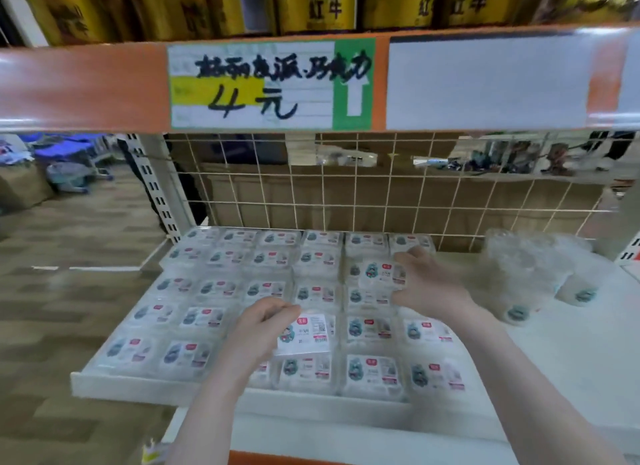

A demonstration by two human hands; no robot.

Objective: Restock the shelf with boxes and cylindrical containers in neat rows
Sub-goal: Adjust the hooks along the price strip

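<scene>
Across the white shelf (571, 360) lie rowed boxes; my left hand (263, 329) pinches one box (306, 333) centre-frame, my right hand (429, 284) seemingly grips another box (379, 274) just above.

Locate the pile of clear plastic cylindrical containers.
In the head view, the pile of clear plastic cylindrical containers lies on the white shelf, at its right rear, beside the right hand and before the wire mesh back panel.

Two bare forearms enter from the six o'clock edge, with no sleeves, gloves, watch or rings showing. The left hand (265, 329) and right hand (429, 284) are bare too, fingers (410, 257) unadorned. At about seven o'clock a yellow-and-white shoe tip (154, 454) peeks in, blurred.
</scene>
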